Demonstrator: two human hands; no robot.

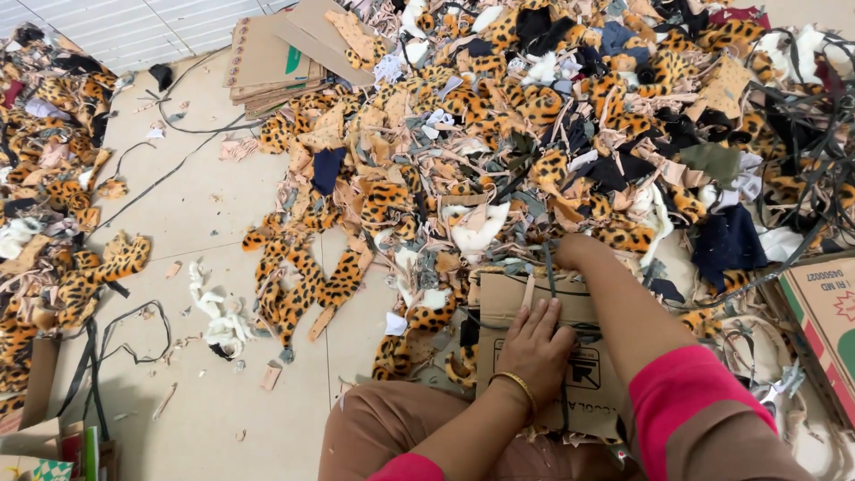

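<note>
— Where is the cardboard piece (pixel 534 356) from your seat?

— I see it near, right of centre, lying flat on the floor (pixel 196 214) at the near edge of the big scrap pile (pixel 534 134), just in front of the person's knees.

— And the left hand (pixel 534 343)?

— I have it resting palm down on the cardboard, fingers (pixel 543 316) spread flat and holding nothing, a gold bangle (pixel 517 387) at the wrist.

— The right hand (pixel 570 251)?

— It reaches farther, past the cardboard's far edge, into the scraps. Its fingers are buried there, so I cannot tell whether they grip anything. A dark strap (pixel 550 272) runs across the cardboard just beside it.

— Around that?

— Leopard-print, beige, white and navy fabric offcuts fill the far and right side. Flattened cardboard sheets (pixel 267 62) lie far left, a printed box (pixel 824 312) at the right edge, and a second scrap heap (pixel 53 178) along the left.
</note>
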